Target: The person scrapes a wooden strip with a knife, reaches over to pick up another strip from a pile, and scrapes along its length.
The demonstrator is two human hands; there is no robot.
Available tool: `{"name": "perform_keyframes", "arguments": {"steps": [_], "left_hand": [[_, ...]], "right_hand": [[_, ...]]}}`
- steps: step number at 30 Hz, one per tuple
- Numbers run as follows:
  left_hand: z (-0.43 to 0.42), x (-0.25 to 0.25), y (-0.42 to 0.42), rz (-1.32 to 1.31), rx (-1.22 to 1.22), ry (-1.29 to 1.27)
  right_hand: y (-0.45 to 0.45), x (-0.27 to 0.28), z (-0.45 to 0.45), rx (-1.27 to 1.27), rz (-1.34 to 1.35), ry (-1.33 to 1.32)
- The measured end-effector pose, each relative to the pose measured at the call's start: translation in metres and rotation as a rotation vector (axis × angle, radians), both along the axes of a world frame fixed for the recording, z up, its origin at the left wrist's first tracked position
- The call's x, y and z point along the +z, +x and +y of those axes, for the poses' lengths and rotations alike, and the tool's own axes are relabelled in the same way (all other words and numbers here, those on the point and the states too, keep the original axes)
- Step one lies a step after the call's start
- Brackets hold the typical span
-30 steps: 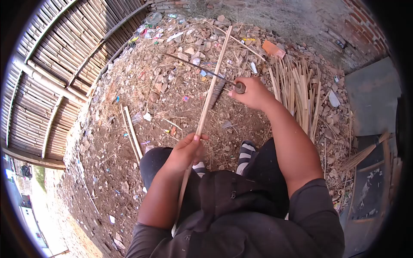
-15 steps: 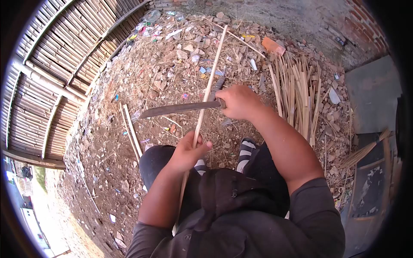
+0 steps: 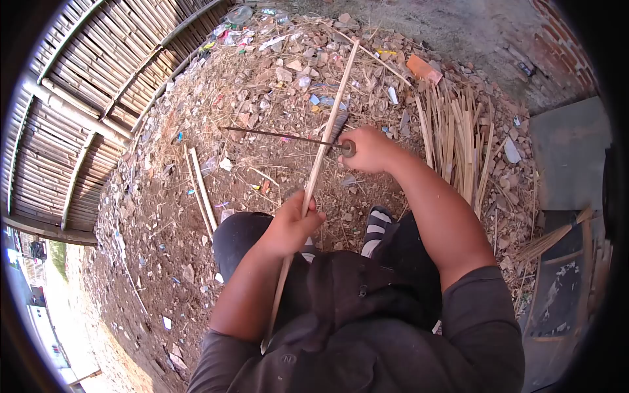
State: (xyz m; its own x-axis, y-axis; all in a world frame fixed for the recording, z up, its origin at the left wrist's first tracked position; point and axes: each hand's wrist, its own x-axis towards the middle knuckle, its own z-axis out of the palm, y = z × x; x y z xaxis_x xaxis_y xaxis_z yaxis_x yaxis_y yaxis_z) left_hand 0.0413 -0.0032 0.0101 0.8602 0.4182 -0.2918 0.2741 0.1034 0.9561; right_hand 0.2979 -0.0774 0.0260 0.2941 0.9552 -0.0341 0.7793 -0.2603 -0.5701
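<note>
My left hand point(image 3: 295, 224) is closed around a long, pale bamboo strip point(image 3: 341, 88), which slants from my lap up and away over the ground. My right hand point(image 3: 372, 152) grips the round-ended handle of a machete point(image 3: 268, 135). Its dark blade points left, crosses the strip above my left hand and appears nearly edge-on. Whether blade and strip touch, I cannot tell. A dark, ribbed object point(image 3: 339, 123) shows just behind the strip near my right hand; its kind is unclear.
A pile of bamboo strips point(image 3: 462, 137) lies to the right, near an orange brick point(image 3: 424, 69). Two more strips point(image 3: 202, 187) lie left of my knee. Rubble and litter cover the ground. A bamboo fence point(image 3: 85, 131) stands left, a wall point(image 3: 458, 33) at the back.
The machete blade has turned from showing its broad side to nearly edge-on, and its tip has risen in view. My left hand and the strip have shifted slightly up and right.
</note>
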Motion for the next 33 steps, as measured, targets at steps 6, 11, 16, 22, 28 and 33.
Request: {"name": "perform_keyframes", "arguments": {"steps": [6,11,16,22,28,33], "left_hand": [[0.007,0.007,-0.005,0.043,0.021,-0.166],[0.000,0.001,-0.006,-0.002,-0.062,-0.125],[-0.002,0.003,-0.001,0.022,-0.044,-0.120],[-0.004,0.002,-0.007,-0.034,-0.063,-0.144],[0.000,-0.001,0.002,0.049,-0.021,-0.039],[-0.002,0.007,0.000,0.051,-0.064,-0.041]], "right_hand": [[-0.025,0.015,-0.002,0.025,-0.185,0.063],[0.016,-0.014,0.002,-0.205,-0.030,0.155],[-0.004,0.012,-0.009,0.006,-0.192,0.055],[0.029,-0.019,0.002,-0.322,0.038,0.226],[0.001,0.008,-0.004,-0.021,-0.101,-0.045],[0.007,0.010,-0.011,-0.046,-0.027,0.045]]}}
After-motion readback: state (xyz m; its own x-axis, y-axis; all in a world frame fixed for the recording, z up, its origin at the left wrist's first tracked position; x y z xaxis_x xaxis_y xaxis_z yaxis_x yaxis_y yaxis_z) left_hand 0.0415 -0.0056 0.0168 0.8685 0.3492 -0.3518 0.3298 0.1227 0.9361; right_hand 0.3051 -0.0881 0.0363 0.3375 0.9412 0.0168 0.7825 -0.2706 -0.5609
